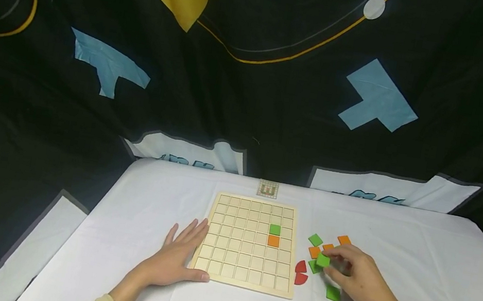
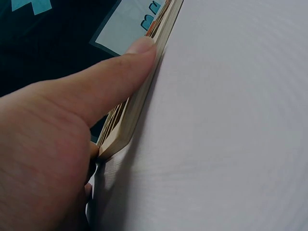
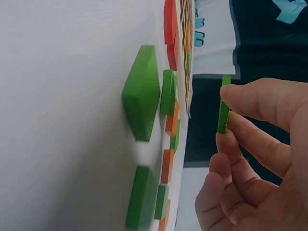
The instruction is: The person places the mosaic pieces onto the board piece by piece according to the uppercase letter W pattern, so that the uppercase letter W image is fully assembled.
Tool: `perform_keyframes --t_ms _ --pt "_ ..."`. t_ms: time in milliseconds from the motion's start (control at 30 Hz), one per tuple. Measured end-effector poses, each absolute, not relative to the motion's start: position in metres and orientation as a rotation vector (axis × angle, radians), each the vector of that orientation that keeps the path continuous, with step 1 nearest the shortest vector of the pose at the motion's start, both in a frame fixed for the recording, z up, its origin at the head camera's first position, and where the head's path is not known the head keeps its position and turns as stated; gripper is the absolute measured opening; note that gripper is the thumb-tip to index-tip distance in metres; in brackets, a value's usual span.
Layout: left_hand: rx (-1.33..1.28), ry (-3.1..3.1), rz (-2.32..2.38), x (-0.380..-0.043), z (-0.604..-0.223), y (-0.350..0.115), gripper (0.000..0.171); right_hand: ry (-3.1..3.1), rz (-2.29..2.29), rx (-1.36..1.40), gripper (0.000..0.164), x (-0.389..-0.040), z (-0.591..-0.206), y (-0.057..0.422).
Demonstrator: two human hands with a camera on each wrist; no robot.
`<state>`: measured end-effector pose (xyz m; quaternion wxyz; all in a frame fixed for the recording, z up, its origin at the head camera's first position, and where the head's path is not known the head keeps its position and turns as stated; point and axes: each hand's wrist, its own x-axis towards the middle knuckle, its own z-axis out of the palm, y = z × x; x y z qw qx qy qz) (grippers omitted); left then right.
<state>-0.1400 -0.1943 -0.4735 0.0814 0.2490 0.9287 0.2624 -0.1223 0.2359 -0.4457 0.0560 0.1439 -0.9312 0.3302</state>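
Observation:
Pinched between the thumb and fingers of my right hand (image 1: 359, 274) is a green square tile (image 3: 224, 103), lifted above the loose tiles. My left hand (image 1: 176, 258) lies with spread, straight fingers along the left edge of a wooden grid board (image 1: 244, 286), its thumb over the near left corner. In the left wrist view the thumb (image 2: 120, 72) rests on the board's raised rim (image 2: 127, 127). Within the grid, a green tile (image 1: 275, 229) sits directly behind an orange tile (image 1: 273, 241), toward the right side.
Right of the board lie loose green and orange tiles, among them a green tile (image 1: 333, 293) nearest me and an orange tile (image 1: 344, 240) farther back. Two red quarter-round pieces (image 1: 300, 279) lie beside the board's right edge. A small patterned card (image 1: 268, 189) lies behind the board.

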Motion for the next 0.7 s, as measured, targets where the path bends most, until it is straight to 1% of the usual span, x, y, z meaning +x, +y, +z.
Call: perform_keyframes --t_ms 267,700 --pt "0.739 2.780 0.776 -0.140 -0.475 -0.194 0.112 -2.770 1.032 0.533 0.032 -0.127 -0.446 0.225" --pt "0.758 2.782 0.777 -0.140 -0.475 -0.194 0.112 -2.764 1.100 0.536 0.031 -0.131 -0.448 0.210"
